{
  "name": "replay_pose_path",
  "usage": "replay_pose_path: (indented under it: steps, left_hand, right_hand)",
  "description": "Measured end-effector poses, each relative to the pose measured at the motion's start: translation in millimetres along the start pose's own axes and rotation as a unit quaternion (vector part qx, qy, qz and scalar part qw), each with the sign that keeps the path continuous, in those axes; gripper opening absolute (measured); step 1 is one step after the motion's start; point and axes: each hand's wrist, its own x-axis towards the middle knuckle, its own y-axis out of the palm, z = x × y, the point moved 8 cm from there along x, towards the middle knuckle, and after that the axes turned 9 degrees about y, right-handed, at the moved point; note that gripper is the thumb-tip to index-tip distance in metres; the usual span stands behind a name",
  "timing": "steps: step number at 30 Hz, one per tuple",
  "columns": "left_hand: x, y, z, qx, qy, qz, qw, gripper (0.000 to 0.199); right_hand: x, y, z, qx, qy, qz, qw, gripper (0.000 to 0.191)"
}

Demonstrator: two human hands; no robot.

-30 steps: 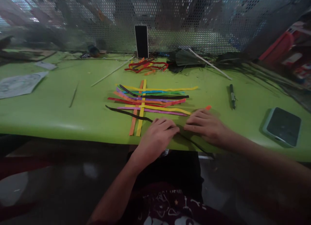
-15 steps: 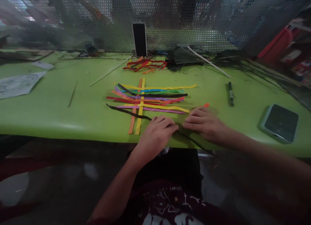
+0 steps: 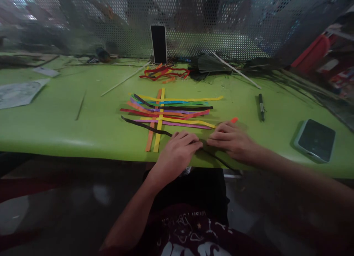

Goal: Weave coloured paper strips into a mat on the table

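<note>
My left hand (image 3: 182,149) is closed, its fingertips pinching a long black strip (image 3: 143,125) that runs left across the lattice and trails right past the table's edge. Just to the right, my right hand (image 3: 232,141) is curled with its palm down near the strip. An orange tip (image 3: 234,120) pokes out beyond its knuckles; the rest of that object is hidden. Left of my hands lie several coloured strips, crossed by an orange strip (image 3: 149,140) and a yellow strip (image 3: 157,140). A second black strip (image 3: 188,108) lies farther up among them.
Tangled red strips (image 3: 166,73) lie behind, before a phone (image 3: 159,44) propped upright. To the right are a black pen (image 3: 261,107) and a pale-edged device (image 3: 315,140). Thin sticks (image 3: 125,79) and paper (image 3: 22,92) lie left on the green table (image 3: 61,134). Perforated metal (image 3: 188,16) stands behind.
The view has shifted very slightly. Both hands stay in nearly the same place around the black strip, and the strips lie as before.
</note>
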Motion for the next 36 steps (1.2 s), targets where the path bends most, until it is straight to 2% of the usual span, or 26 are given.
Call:
replay_pose_path:
  steps: [36]
  left_hand:
    - [1.0, -0.3, -0.2, 0.007, 0.003, 0.007, 1.000, 0.020]
  right_hand:
    - [1.2, -0.7, 4.6, 0.006, -0.013, -0.008, 1.000, 0.042]
